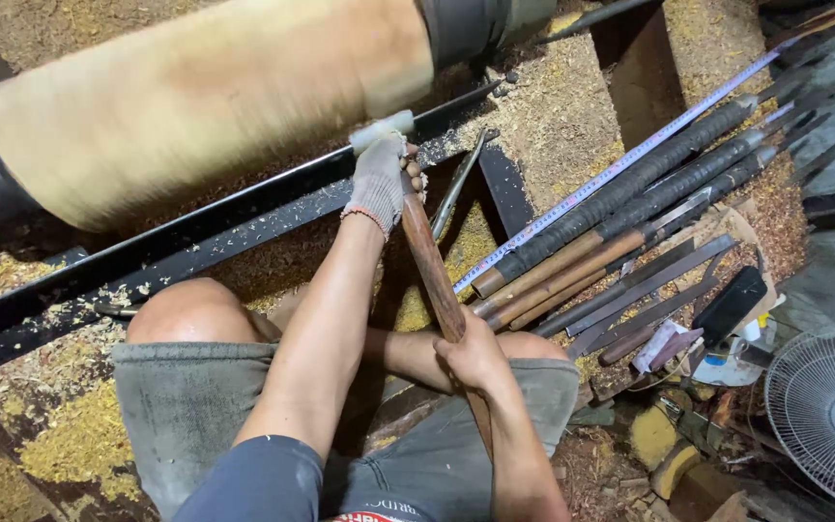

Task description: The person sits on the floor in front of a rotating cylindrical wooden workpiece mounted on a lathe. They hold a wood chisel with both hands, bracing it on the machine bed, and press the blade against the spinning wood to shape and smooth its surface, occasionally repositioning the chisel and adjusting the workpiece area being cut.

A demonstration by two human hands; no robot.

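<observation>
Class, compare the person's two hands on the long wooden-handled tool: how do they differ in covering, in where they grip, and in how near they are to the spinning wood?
The left hand wears a grey knit glove; the right hand is bare. The left hand grips the wooden-handled tool near its front end, by the black rail; the right hand grips further back, above the lap. The left hand sits just under the blurred wooden cylinder; the right hand is well away from it. Both are closed around the same tool.

Spinning wood blank (205, 97) and tool rest bar (195, 227) block forward reach.

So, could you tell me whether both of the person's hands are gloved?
No, only the left hand wears a grey glove; the right hand grips the wooden tool handle bare.
</observation>
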